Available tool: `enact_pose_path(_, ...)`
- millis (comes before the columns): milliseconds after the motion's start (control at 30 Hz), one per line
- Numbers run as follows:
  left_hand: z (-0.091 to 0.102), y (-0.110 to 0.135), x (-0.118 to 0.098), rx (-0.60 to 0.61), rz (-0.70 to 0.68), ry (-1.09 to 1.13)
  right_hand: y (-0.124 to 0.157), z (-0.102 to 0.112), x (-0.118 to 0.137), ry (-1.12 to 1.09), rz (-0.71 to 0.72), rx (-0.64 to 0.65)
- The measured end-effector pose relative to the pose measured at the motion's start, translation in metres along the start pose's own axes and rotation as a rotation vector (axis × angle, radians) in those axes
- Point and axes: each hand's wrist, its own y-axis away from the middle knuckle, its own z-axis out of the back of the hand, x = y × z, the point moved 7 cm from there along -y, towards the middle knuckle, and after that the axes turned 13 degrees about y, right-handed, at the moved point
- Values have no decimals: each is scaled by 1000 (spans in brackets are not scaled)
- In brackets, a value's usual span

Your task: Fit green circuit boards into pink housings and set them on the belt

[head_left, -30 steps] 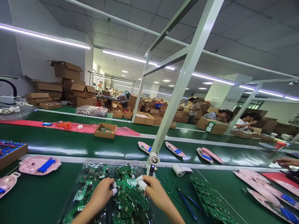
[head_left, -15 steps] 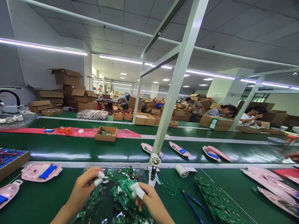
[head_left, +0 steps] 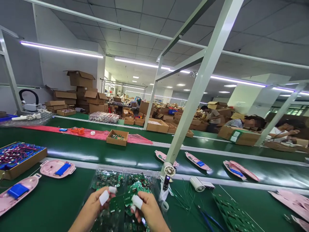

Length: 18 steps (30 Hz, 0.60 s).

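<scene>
My left hand (head_left: 96,203), white tape on its fingertips, is closed in a pinch at the left end of a green circuit board (head_left: 118,200). My right hand (head_left: 151,207), also taped, pinches the board's other side; its lower fingers curl under and are partly hidden. Both hands are above a clear plastic tray (head_left: 96,177) full of small green circuit boards (head_left: 108,178). Just right of the tray lies a roll of tape (head_left: 165,206).
Pink shells with blue batteries lie left (head_left: 58,169) and on the belt (head_left: 198,161). Right of the tray are green wires (head_left: 183,196), blue-handled pliers (head_left: 207,217) and a large circuit-board panel (head_left: 235,211). A metal post (head_left: 193,106) rises beyond the tray. A battery box (head_left: 24,158) stands left.
My hands have come closer together, with a green circuit board now between them. The view has turned left, so the scene sits further right.
</scene>
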Motion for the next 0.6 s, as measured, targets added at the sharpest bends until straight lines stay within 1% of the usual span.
enact_pose_path(67, -7, -2, 0, 70, 60, -64, -3, -6, 4, 22, 24, 5)
enact_pose_path(133, -7, -3, -3, 88, 78, -57, -6, -11, 9, 24, 42, 13)
enact_pose_path(200, -3, -4, -4, 74, 86, -1, -11, -16, 12, 1, 53, 24)
enact_pose_path(300, 5, -6, 1, 64, 116, 119, -22, -25, 14, -72, 65, 63)
enact_pose_path(433, 9, -11, 11, 73, 148, 288, -38, -45, 15, -176, 48, 139)
enact_pose_path(533, 10, -16, 16, 28, 125, 343, -47, -65, 19, -220, 25, 219)
enact_pose_path(600, 13, -20, 13, 1, 71, 336, -52, -71, 26, -238, 34, 240)
